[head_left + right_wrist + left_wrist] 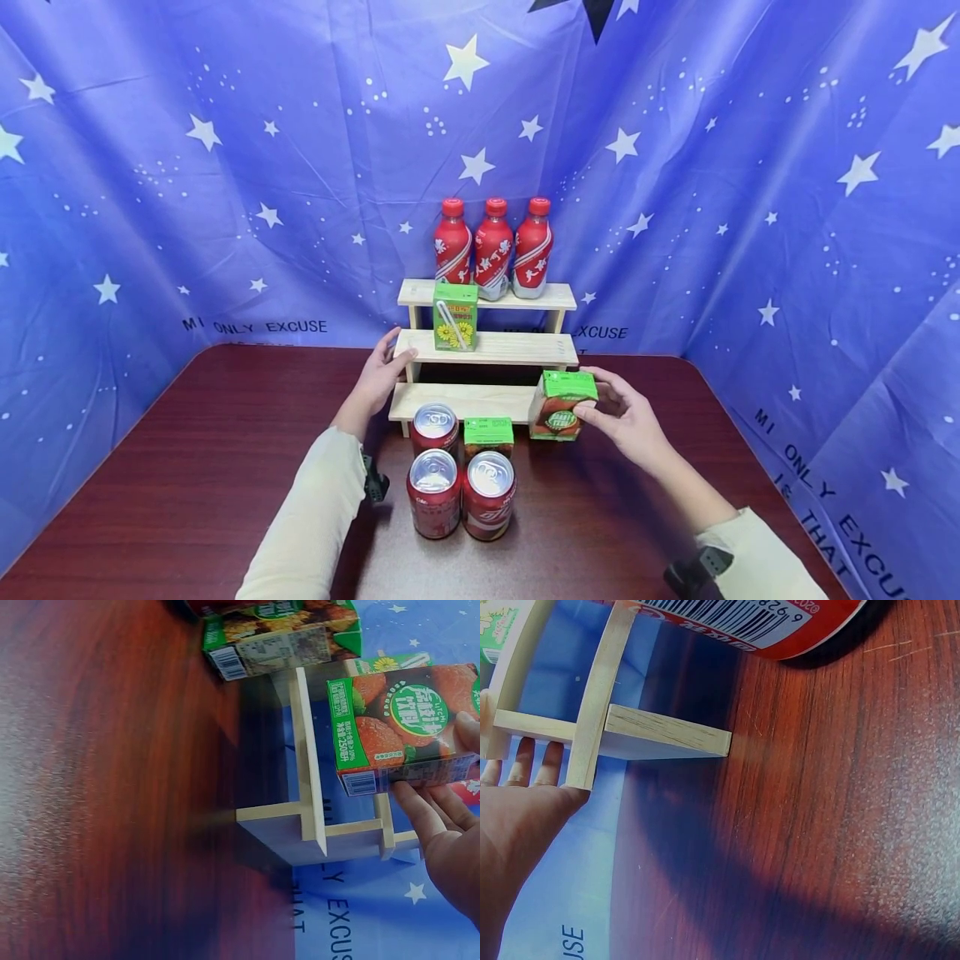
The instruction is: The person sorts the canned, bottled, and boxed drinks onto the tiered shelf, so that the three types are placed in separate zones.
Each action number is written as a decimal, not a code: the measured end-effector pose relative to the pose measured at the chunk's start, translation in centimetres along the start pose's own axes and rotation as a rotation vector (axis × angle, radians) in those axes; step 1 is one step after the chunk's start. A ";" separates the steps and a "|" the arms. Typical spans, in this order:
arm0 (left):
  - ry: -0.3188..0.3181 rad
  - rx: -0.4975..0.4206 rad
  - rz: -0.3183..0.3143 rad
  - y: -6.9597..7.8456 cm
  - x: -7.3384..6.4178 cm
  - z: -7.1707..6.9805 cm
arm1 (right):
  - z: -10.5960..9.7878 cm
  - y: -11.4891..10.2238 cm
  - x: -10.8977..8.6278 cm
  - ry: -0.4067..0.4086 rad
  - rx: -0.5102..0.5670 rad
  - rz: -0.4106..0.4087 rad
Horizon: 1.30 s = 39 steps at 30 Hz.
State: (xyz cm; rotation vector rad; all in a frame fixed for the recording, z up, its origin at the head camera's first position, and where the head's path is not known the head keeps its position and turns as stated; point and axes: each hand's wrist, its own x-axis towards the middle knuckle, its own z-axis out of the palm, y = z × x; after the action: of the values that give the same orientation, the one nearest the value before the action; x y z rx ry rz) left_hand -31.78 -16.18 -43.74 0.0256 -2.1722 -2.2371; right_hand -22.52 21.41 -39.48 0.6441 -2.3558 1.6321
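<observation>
My right hand (622, 417) grips a green-topped lychee juice box (409, 724), thumb on its printed front and fingers beneath in the right wrist view. In the head view the box overlaps the right end of the lowest board of a three-step wooden shelf (457, 400). At the shelf's left end my left hand (380, 375) holds the middle step, its thumb by the board and its fingers (550, 765) behind the side strut. A green juice carton (455, 317) with yellow flowers and a straw stands upright on the middle step, towards the left.
Three red bottles (493, 250) line the top step. In front of the shelf, three red cans (435, 493) and another green-topped juice box (488, 435) stand close together on the dark red wooden table (225, 467). A blue star-patterned curtain (300, 167) hangs behind and along the sides.
</observation>
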 end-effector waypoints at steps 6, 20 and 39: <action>0.006 -0.008 0.005 0.0 0.0 0.0 | -0.2 -0.4 0.9 0.020 0.005 0.010; 0.003 -0.026 0.007 -0.1 0.1 0.0 | -0.4 -1.6 3.8 0.030 -0.017 0.058; -0.002 -0.046 -0.002 0.5 -0.3 0.2 | 0.8 -1.9 7.7 0.025 -0.054 0.081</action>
State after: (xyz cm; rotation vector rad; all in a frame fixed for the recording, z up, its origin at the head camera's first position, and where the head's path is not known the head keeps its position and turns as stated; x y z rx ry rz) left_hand -31.45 -15.95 -43.26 0.0249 -2.1217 -2.2880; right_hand -28.41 18.25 -35.05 0.5211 -2.4291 1.5926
